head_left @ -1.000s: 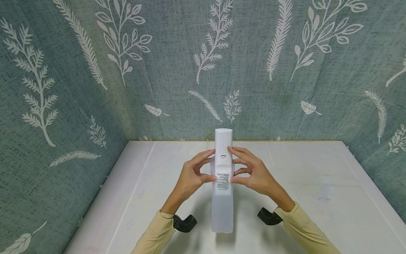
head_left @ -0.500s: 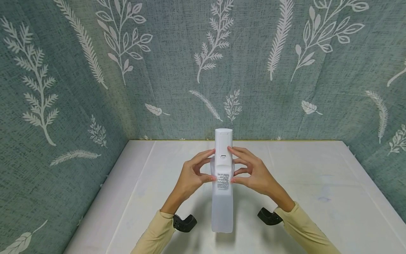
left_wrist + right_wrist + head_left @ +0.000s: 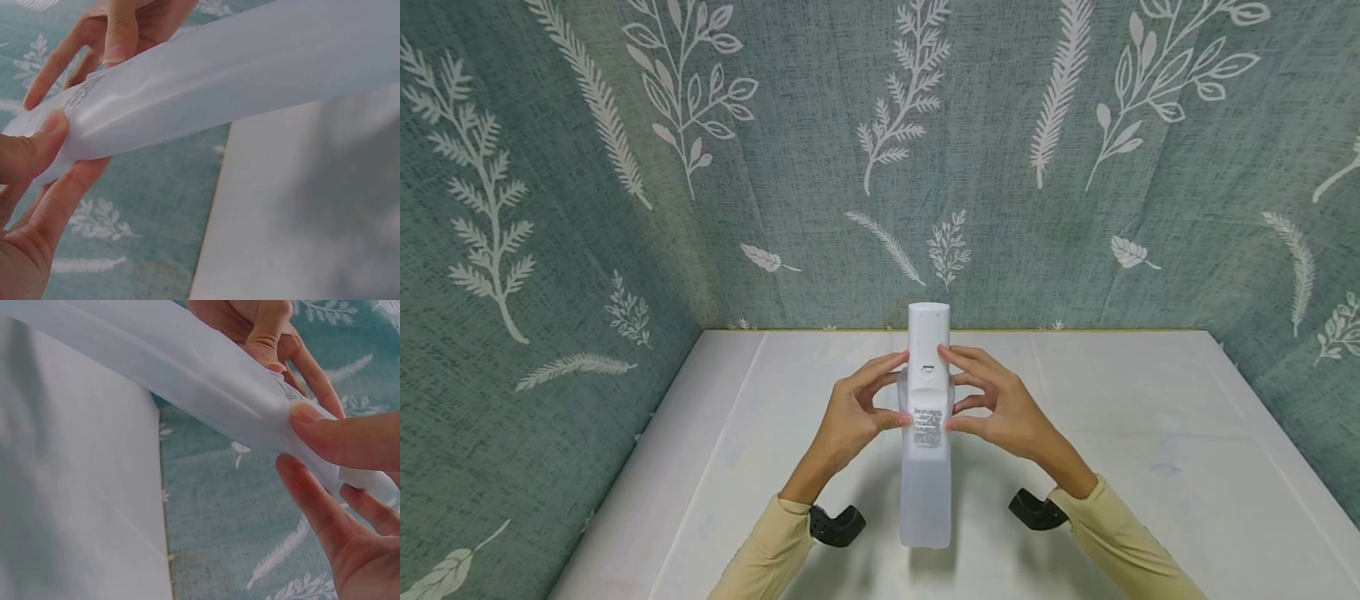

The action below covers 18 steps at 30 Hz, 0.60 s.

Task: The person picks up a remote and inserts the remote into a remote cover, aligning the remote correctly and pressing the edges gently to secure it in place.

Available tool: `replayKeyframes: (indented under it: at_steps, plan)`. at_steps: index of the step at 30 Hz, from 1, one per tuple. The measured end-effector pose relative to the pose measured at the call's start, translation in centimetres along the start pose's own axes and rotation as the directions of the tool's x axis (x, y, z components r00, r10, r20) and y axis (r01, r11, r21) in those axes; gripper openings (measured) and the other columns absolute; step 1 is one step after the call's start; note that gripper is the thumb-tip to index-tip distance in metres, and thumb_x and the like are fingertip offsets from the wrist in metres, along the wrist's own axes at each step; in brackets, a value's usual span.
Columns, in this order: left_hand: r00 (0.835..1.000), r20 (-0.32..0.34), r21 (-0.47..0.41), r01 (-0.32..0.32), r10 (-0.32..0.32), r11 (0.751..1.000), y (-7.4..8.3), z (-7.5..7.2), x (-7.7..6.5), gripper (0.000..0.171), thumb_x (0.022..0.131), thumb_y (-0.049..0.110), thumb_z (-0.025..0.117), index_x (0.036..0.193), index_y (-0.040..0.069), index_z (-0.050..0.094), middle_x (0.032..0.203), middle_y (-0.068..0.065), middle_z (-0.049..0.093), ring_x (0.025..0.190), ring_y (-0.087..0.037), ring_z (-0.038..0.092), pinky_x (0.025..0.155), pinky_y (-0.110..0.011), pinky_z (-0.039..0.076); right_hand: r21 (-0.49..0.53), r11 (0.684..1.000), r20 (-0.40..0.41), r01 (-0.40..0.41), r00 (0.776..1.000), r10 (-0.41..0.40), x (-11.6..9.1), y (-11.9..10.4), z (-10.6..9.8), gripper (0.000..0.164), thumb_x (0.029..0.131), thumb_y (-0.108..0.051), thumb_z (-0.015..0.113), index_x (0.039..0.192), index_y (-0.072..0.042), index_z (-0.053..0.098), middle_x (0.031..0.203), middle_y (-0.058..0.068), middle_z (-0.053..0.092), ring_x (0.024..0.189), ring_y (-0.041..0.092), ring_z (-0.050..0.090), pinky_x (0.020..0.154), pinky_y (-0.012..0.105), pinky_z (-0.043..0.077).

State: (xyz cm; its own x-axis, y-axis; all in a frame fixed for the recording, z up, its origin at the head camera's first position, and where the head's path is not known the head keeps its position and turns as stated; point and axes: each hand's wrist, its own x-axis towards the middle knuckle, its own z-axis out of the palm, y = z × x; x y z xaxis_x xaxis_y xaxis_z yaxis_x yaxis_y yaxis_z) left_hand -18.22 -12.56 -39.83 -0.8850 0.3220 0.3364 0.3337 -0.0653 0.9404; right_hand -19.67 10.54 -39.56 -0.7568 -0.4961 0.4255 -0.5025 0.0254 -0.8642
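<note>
A white remote control (image 3: 928, 333) stands lengthwise in the head view, its back with the battery cover facing the camera. Its lower part, with a printed label, is inside a translucent plastic sleeve (image 3: 926, 504); the upper end sticks out of the sleeve. From the left side, my left hand (image 3: 859, 408) pinches the remote and sleeve between thumb and fingers. My right hand (image 3: 1000, 410) mirrors that grip on the right edge. In both wrist views the long, flat lower part of the sleeve (image 3: 237, 75) extends beyond the fingers, held above the table.
Below lies a white table (image 3: 760, 467) with shadows of the hands and sleeve on it. Teal fabric (image 3: 805, 167) with white leaf prints surrounds its back and sides. Black wrist mounts (image 3: 837, 527) sit at the yellow cuffs.
</note>
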Motion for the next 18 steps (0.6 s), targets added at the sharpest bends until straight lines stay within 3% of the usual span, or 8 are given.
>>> replayKeyframes:
  at_steps: [18]
  plan:
    - [1.000, -0.005, -0.013, 0.009, -0.009, 1.000, -0.22, 0.36, 0.03, 0.071, 0.071, -0.018, 0.072, 0.136, 0.006, 0.051, 0.138, -0.007, 0.047, 0.121, -0.028, 0.051, 0.080, -0.040, 0.056, 0.005, 1.000, 0.000, -0.008, 1.000, 0.008, -0.36, -0.06, -0.28, 0.085, 0.071, 0.010, 0.077, 0.145, -0.008, 0.039, 0.143, 0.012, 0.037, 0.110, 0.037, 0.056, 0.075, 0.037, 0.057]
